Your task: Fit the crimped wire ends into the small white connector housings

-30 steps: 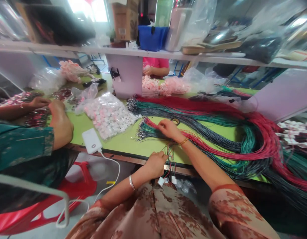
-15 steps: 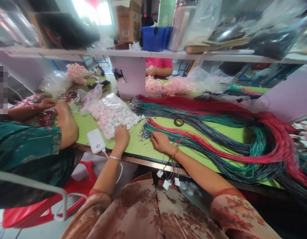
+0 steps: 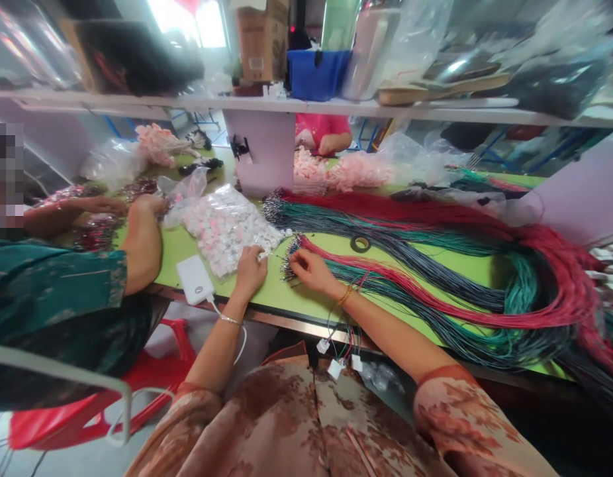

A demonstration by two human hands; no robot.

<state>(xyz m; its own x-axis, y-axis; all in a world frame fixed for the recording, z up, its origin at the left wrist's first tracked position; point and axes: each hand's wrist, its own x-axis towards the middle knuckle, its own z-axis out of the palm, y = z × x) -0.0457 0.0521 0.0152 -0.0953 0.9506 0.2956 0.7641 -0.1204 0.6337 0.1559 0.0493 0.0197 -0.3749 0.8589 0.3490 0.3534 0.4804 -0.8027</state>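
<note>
Right hand [image 3: 314, 270] is curling over the metal terminals [image 3: 285, 266] of the near wire bundle [image 3: 425, 301], fingertips pressed together; can't tell if a wire is gripped. Left hand [image 3: 251, 270] is pinching what looks like a small white connector [image 3: 263, 255], just beside the clear bag of connectors [image 3: 230, 228]. Bundle is lying on the green surface [image 3: 271, 291], terminals pointing left, long axis running left-right, curving back on the right side. Bag and terminals are sitting close together, probably keeping reaches short. White plugs [image 3: 335, 368] are hanging below the right wrist, likely parked there.
</note>
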